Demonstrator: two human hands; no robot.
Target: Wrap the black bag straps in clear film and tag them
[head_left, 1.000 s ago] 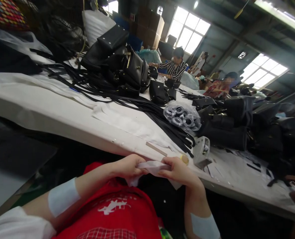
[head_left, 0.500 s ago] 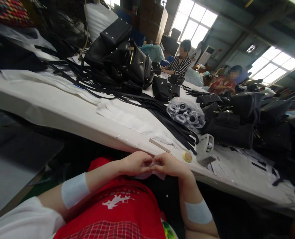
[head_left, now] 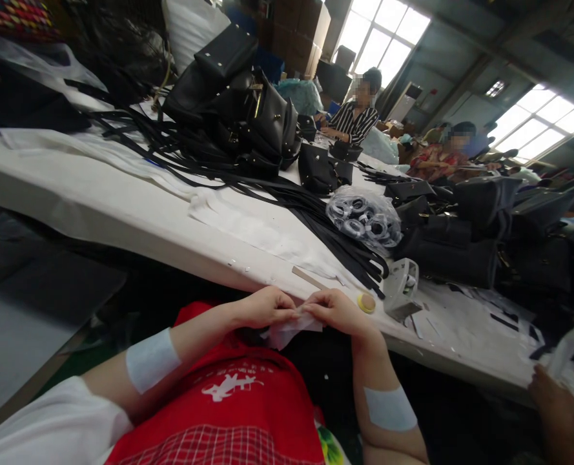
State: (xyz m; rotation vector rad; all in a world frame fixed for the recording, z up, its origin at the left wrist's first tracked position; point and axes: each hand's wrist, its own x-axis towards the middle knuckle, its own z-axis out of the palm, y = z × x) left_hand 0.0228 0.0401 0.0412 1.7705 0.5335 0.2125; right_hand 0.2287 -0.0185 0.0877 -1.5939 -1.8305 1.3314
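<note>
My left hand (head_left: 266,307) and my right hand (head_left: 332,311) meet in front of my red apron, close to the table's front edge. Between them is a thin, pale, translucent sheet (head_left: 289,334), tissue or plastic; I cannot tell which. Fingers of both hands are pinched on its upper edge, and the rest hangs down below. Just beyond my hands a narrow flat strip (head_left: 308,278) lies on the white table (head_left: 170,239). To the right of my right hand sits a small round yellow-rimmed piece (head_left: 366,303), with a grey-white tape dispenser (head_left: 401,289) beside it.
Long black straps (head_left: 316,226) run across the table. Black handbags (head_left: 228,110) are piled at the back left, more bags (head_left: 461,239) at the right. A clear bag of rings (head_left: 364,216) lies between. Another person's hand (head_left: 555,394) holds a white strip at far right.
My fingers have parted slightly and raised the sheet, so more of it shows hanging down. At far right, another person's hand with a white strip has come into view.
</note>
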